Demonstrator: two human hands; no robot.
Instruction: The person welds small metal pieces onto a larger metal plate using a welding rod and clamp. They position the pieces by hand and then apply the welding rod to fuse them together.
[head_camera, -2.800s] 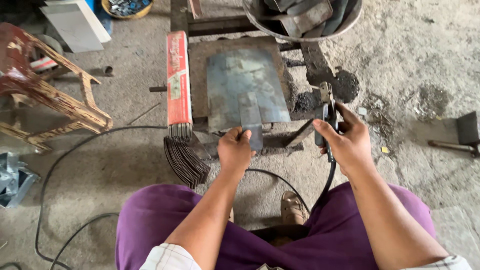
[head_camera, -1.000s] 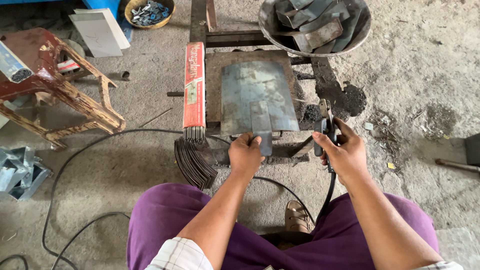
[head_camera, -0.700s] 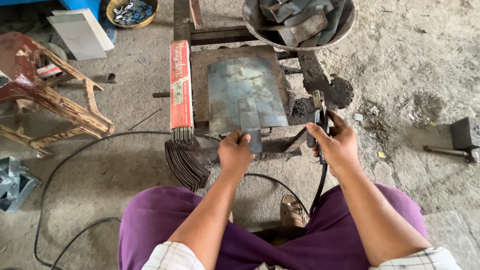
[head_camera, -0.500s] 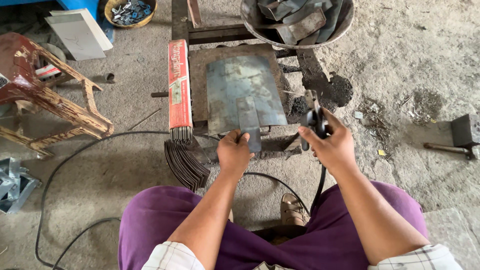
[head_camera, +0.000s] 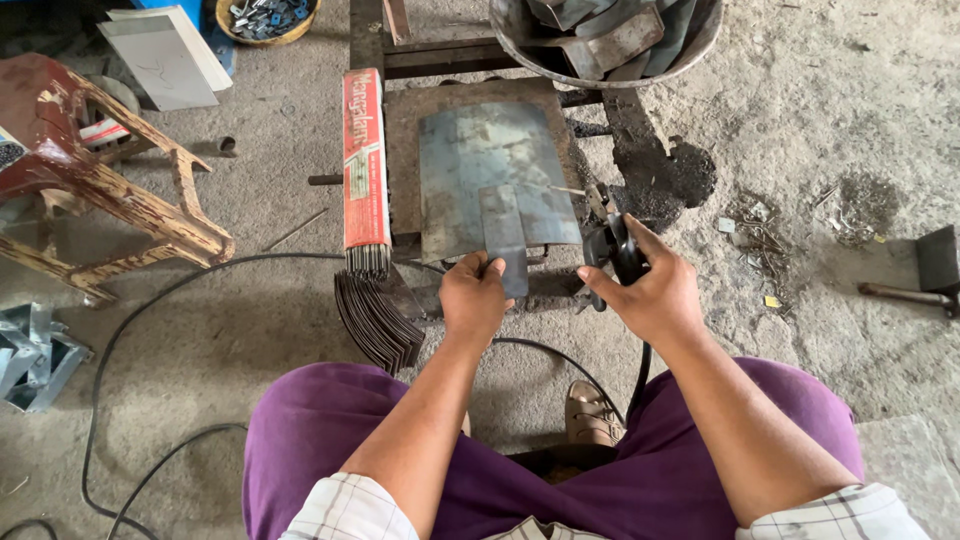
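- Hands are both closed: the left hand (head_camera: 473, 298) pinches the near end of a small metal strip (head_camera: 503, 238), which lies on the larger steel sheet (head_camera: 495, 175) atop the low rusty surface (head_camera: 404, 150); the right hand (head_camera: 648, 293) is wrapped around a black electrode holder (head_camera: 612, 250), whose rod (head_camera: 566, 190) points at the sheet's right edge.
- Burns are judged likely for the bare left hand, because its fingers rest on the very piece being worked, near the rod tip.
- Slippage of the strip is possible, since it is held only by a pinch at 1 end and no clamp is seen.
- Snagging is a risk where the black cable (head_camera: 640, 380) runs down between the knees.
- Sparks could reach the red packet of rods (head_camera: 364, 165) and the curved plates (head_camera: 378, 322) stacked just beside the surface.
- Whether the rod tip touches the sheet cannot be told.
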